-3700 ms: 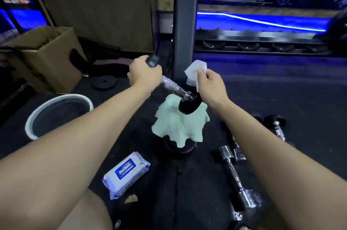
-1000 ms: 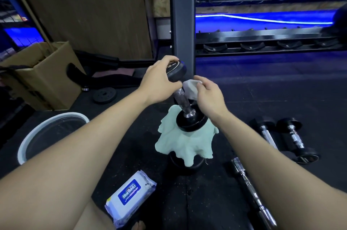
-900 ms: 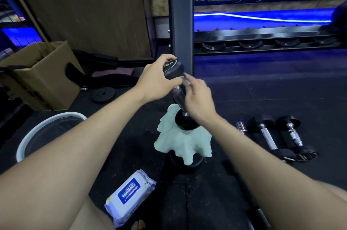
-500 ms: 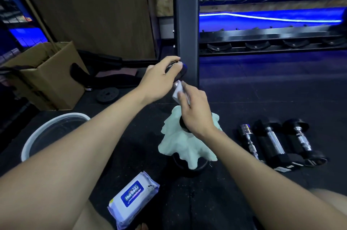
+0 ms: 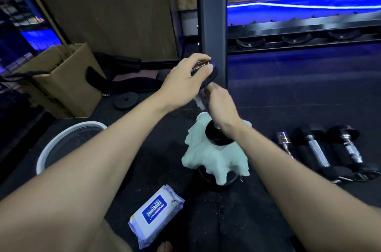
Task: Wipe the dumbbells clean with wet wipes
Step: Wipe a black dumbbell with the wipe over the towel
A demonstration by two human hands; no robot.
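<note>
A black dumbbell (image 5: pixel 216 135) stands on end on a pale green cloth (image 5: pixel 214 161) draped over a dark round object. My left hand (image 5: pixel 185 82) grips its upper head from above. My right hand (image 5: pixel 221 105) is wrapped round the chrome handle; a sliver of the white wet wipe (image 5: pixel 199 101) shows at its left edge. A pack of wet wipes (image 5: pixel 155 213) lies on the floor near my knee. More dumbbells (image 5: pixel 329 152) lie side by side on the floor at the right.
A white basin (image 5: pixel 61 144) sits on the floor at left, with a cardboard box (image 5: pixel 61 80) behind it. A small weight plate (image 5: pixel 125 100) lies near the box. A dark steel rack post (image 5: pixel 211 21) rises directly behind the dumbbell, with a rack shelf (image 5: pixel 299 33) to its right.
My right hand, first wiping the lower head, has moved to the handle and closed round it, hiding most of the wipe. My left hand shifted to the upper head; the dumbbell now stands more upright.
</note>
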